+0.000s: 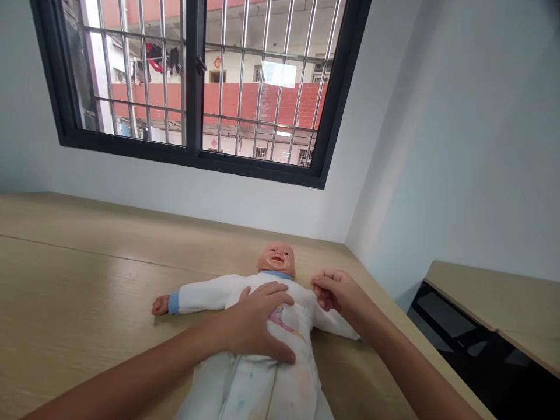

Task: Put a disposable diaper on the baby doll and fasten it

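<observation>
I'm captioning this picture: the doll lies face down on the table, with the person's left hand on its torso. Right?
Not quite: the head view shows the doll lying face up. It is on the table, with the person's left hand on its torso.

Daylight through window [195,87] | rectangular glare on pane [280,74] | pale sheen on tabletop [109,280] | fine detail soft

No txt legible; red sign [217,62] on bldg wall [232,66] outside too sm. to read.
</observation>
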The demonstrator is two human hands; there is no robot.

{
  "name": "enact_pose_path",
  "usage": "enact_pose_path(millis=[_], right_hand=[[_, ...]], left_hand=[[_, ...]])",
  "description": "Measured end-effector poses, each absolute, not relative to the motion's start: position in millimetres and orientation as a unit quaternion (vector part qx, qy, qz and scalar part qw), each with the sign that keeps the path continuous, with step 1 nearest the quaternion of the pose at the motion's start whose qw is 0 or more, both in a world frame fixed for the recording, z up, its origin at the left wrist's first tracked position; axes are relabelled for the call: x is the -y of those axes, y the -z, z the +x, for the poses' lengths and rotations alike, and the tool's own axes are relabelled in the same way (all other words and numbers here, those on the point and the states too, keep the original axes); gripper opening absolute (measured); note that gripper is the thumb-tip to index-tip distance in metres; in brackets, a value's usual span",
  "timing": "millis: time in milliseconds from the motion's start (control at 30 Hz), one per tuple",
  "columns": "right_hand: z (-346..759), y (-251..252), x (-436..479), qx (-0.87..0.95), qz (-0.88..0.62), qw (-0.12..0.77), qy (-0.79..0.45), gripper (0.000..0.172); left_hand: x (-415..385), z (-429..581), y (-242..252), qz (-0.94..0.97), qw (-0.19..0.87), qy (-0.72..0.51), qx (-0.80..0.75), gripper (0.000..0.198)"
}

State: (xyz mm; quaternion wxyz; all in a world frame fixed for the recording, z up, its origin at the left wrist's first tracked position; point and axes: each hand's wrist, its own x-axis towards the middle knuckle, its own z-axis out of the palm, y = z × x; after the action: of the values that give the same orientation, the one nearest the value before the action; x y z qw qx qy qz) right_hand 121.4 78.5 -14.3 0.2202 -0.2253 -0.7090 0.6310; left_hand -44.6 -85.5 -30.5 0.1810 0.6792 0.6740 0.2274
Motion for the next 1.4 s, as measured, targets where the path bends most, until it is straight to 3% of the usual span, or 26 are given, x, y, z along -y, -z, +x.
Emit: enact_pose_path(millis=[167, 267, 367, 567, 733, 867, 933, 1067, 1233, 1300, 1400], right_hand=[[115, 27, -82, 0.75, -0.231, 0.198, -0.587, 0.03], [113, 30, -81, 0.769, -0.227, 0.225, -0.553, 0.027], [118, 34, -90, 0.787, -0.225, 0.224, -0.529, 0.026], [131, 48, -114, 0.864, -0.134, 0.015, -0.486, 0.035], [124, 61, -111, 0.906, -0.191, 0.126, -0.356, 0.028], [125, 53, -112, 0.914, -0.2, 0.178, -0.305, 0.025], [131, 42, -113, 0.918, -0.174, 0.13, -0.332, 0.024], [139, 22, -101, 0.916, -0.109, -0.06, -0.381, 0.03], [137, 6, -57, 0.942, -0.097, -0.237, -0.216, 0.032], [141, -4, -44, 0.939, -0.122, -0.263, -0.187, 0.035], [152, -19, -35, 0.952, -0.154, -0.204, -0.168, 0.029]], left_hand=[[98, -48, 13, 0.727, 0.13, -0.212, -0.64, 0.074], [113, -42, 0, 0.785, 0.099, -0.148, -0.593, 0.063], [126, -36, -4, 0.779, 0.121, -0.08, -0.61, 0.065], [135, -31, 1, 0.721, 0.151, -0.037, -0.675, 0.088], [132, -33, 8, 0.722, 0.172, 0.008, -0.67, 0.119], [130, -36, 12, 0.719, 0.171, 0.017, -0.673, 0.124], [131, -38, 14, 0.72, 0.171, 0.012, -0.672, 0.125], [131, -39, 16, 0.731, 0.165, 0.003, -0.662, 0.122], [131, -31, 15, 0.72, 0.159, 0.037, -0.675, 0.128], [131, -31, 11, 0.714, 0.164, 0.042, -0.679, 0.129], [134, -42, 5, 0.725, 0.183, 0.001, -0.664, 0.127]])
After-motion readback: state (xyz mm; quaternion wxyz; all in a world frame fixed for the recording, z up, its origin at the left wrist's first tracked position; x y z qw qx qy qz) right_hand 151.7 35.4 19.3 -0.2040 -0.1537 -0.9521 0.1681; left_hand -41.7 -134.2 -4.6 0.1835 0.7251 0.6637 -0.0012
